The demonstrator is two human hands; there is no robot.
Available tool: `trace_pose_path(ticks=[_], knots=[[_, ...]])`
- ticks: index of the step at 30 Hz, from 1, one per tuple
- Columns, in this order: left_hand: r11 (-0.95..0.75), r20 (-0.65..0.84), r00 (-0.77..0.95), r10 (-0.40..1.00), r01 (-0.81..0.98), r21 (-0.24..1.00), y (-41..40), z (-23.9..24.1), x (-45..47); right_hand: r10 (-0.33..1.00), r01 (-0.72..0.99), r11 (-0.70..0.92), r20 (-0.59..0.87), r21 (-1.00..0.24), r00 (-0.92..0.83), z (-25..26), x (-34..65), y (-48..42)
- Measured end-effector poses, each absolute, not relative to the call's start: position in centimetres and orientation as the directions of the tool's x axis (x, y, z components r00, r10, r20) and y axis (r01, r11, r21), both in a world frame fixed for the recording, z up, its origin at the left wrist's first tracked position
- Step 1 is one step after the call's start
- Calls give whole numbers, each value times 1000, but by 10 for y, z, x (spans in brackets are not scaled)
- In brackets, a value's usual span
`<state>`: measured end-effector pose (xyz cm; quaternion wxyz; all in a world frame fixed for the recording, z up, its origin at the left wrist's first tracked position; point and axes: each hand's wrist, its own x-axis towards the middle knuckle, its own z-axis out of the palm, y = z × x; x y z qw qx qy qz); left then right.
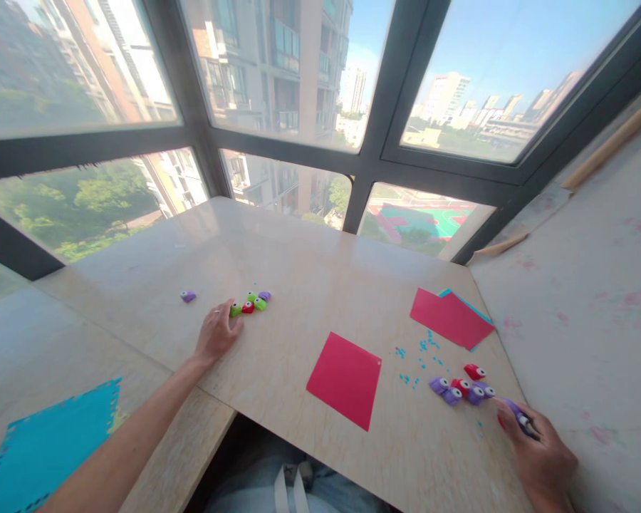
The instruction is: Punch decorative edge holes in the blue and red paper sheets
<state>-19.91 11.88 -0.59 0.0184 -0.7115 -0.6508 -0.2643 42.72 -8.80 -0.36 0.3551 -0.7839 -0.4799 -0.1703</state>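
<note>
My left hand (219, 333) rests on the table, its thumb and fingers curled around a green craft punch (236, 309). That punch sits at the left end of a small group with a red punch (248, 307), other green ones and a purple punch (265, 296). At the right edge my right hand (548, 452) is closed on a purple craft punch (520, 417); something red shows by its fingers. Just left of it lies a cluster of purple and red punches (461, 387). Between the hands is a red paper sheet (345, 381) with a small pale spot at one corner.
Red and blue sheets (451, 317) overlap at the back right. Tiny blue paper bits (406, 380) are scattered before them. One purple punch (188, 296) stands apart on the left. Blue paper with notched edges (58, 442) lies at lower left. Windows and a wall (582, 306) border the table.
</note>
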Motion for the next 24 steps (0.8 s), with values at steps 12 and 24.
trace_pose_path(ticks=[12, 24], knots=[[-162, 404, 18, 915, 932, 324, 119, -8, -200, 613, 900, -212, 665, -382, 427, 31, 406, -66], [-159, 408, 0, 913, 921, 355, 116, -12, -198, 554, 923, 345, 831, -172, -53, 100, 298, 69]])
